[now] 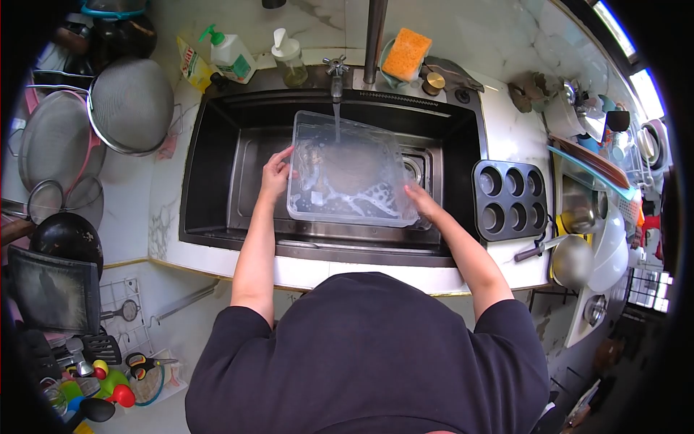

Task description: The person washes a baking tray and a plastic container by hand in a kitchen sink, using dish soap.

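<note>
A clear plastic container (347, 170) with soapy foam and water inside is held over the dark sink (246, 181). Water runs from the faucet (336, 88) into its far side. My left hand (275, 173) grips the container's left wall, fingers closed along the edge. At the lower right corner, my right hand (421, 202) is closed on the rim. The container is tilted a little, and its underside is hidden. Part of the sink drain (413, 171) shows just right of it.
A muffin tin (510, 200) lies on the right counter, beside bowls and pans. Behind the sink stand a green-topped bottle (231, 58), a pump bottle (288, 59) and an orange sponge (406, 54). Large strainers (131, 105) hang at the left.
</note>
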A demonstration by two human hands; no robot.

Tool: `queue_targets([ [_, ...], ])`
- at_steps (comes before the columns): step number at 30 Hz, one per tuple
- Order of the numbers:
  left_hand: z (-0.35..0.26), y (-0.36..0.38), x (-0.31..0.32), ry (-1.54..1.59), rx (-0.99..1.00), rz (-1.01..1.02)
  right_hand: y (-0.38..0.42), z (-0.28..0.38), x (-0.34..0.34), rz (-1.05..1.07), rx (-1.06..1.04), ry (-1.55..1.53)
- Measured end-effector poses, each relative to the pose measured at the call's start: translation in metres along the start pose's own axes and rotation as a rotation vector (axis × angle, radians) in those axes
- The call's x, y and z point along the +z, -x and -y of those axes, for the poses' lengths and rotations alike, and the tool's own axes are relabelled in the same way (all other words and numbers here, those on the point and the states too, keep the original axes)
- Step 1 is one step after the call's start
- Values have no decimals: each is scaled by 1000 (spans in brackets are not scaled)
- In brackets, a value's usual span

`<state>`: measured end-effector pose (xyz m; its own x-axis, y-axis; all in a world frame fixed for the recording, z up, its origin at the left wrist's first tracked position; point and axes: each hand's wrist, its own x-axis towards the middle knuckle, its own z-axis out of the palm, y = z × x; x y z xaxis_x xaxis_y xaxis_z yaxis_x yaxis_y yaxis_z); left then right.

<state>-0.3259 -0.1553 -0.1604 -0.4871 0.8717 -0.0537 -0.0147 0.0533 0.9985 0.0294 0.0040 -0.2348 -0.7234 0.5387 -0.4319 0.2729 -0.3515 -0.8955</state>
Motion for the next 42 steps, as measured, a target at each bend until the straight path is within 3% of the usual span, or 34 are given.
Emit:
queue_targets([
  [2, 2, -1, -2, 45, -19, -15, -7, -4, -7, -20, -38, 17],
  [4, 7, -2, -4, 104, 77, -49, 0, 15, -9, -74, -208, -58],
  [5, 3, -2, -3, 103, 77, -49, 13, 38, 0, -95, -177, -197],
  [7, -6, 0, 0, -40, 159, -108, 19, 53, 0, -124, -226, -220],
  [10, 2, -5, -12, -54, 116, -53, 23, 66, -1, -158, -338, -300],
  [11, 6, -5, -8, -137, 308, -180, 24, 69, -2, -162, -402, -359],
  [12, -4, -3, -2, -139, 309, -177, 26, 73, -2, -168, -466, -418],
  [15, -8, -1, 4, 110, 246, -185, 23, 79, 0, -151, -553, -526],
  [17, 11, -2, -2, 333, -18, -38, 25, 79, 3, -226, -504, -553],
  [18, 9, -1, -2, 331, -17, -37, 24, 73, 0, -226, -505, -555],
  [20, 5, 4, 1, 240, -205, 27, 22, 62, -8, -332, -381, -329],
  [22, 4, 4, 5, 248, -227, 11, 24, 65, -3, -383, -305, -277],
  [25, 14, 4, 6, 81, -516, 17, 20, 58, 1, -427, -173, -206],
  [32, 34, 4, 14, 50, -673, -37, 19, 53, 9, -332, -25, -107],
  [34, 45, 2, 18, 94, -711, -175, 19, 55, 12, -310, -50, -143],
  [37, 57, 2, 18, 13, -725, -39, 20, 59, 16, -309, -50, -164],
  [42, 47, 10, 32, -33, -709, -34, 21, 66, 12, -336, -167, -165],
])
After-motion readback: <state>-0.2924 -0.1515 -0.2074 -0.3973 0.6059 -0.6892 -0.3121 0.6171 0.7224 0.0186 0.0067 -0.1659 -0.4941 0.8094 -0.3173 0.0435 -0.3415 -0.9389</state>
